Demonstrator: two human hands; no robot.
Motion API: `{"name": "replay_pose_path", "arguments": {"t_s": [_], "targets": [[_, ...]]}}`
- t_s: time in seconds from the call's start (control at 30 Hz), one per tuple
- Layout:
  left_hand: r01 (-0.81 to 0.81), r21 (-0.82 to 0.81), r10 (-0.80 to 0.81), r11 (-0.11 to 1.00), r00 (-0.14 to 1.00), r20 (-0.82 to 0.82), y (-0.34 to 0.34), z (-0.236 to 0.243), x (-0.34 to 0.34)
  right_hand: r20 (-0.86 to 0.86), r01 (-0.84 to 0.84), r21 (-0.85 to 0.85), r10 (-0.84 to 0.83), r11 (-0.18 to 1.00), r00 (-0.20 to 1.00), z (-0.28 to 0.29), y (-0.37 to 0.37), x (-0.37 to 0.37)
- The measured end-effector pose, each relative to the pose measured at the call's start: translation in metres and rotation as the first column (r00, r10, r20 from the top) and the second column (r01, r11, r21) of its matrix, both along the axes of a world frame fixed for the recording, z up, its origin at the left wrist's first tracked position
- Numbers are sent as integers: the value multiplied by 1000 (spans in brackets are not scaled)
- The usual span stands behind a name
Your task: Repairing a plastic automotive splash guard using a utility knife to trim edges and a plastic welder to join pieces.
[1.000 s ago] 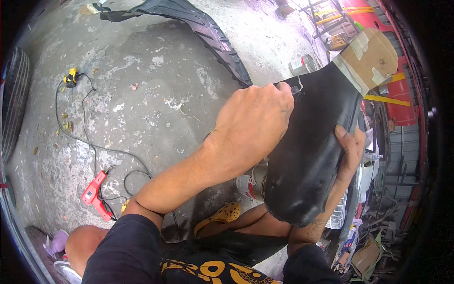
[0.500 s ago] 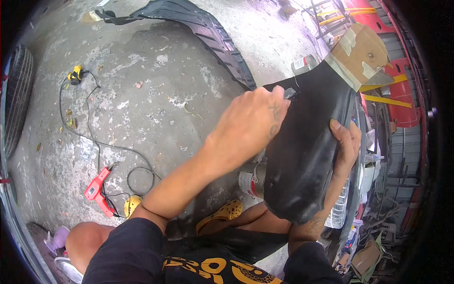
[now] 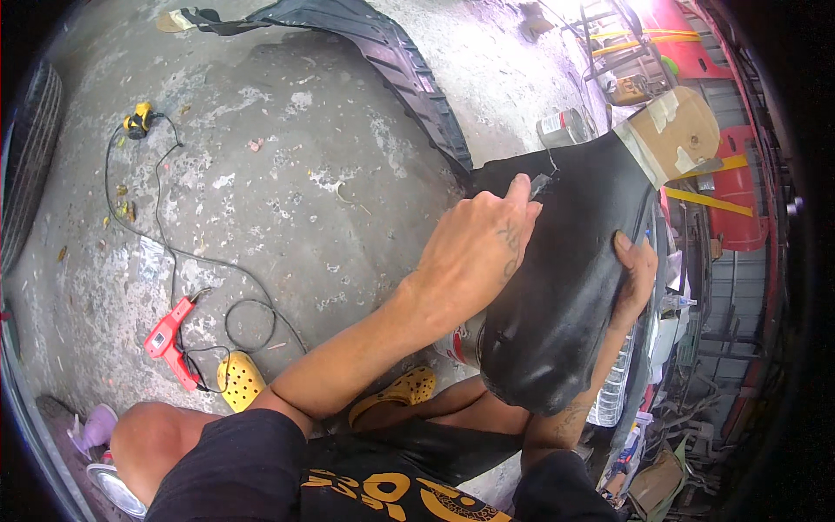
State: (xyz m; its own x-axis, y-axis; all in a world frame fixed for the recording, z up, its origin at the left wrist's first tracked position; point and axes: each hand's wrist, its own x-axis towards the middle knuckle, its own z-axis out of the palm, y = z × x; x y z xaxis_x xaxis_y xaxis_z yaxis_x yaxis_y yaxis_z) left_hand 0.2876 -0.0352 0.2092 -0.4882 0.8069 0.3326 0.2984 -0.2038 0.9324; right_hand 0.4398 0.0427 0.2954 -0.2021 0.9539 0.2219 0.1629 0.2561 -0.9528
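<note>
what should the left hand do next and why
Probably a short, light stroke of the small grey tool toward the pale crack-like line: the left hand holds the tool over the black panel close to that line, while the right hand grips the panel.

Whitish-purple glare upper right; floor [image 3: 287, 174] softly lit; rim dark, edges bent.

The panel [image 3: 557, 278] is black, the corded tool [image 3: 171, 339] red, the dotted clogs [image 3: 241, 381] yellow.
</note>
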Motion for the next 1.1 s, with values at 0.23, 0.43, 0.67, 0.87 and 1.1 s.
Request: {"name": "replay_pose_path", "arguments": {"t_s": [0.23, 0.43, 0.67, 0.87, 1.1], "targets": [[-6, -14, 7, 1000, 998, 61, 0, -2, 7, 28, -194, -123, 199, 973, 980, 0, 6, 13], [2, 48, -7, 999, 995, 99, 0, -8, 5, 34, -175, -162, 183, 971, 983, -3, 13, 18], [18, 123, -30, 992, 995, 97, -5, -13, -4, 19, -136, -186, 142, 973, 990, -5, 15, 15], [25, 179, -44, 984, 994, 102, -1, -21, -13, -110, -99, -165, 82, 981, 991, -2, 8, -3], [70, 95, -90, 993, 969, 230, 3, -18, -21, -191, -58, -258, 8, 964, 982, 0, 18, -2]]}}
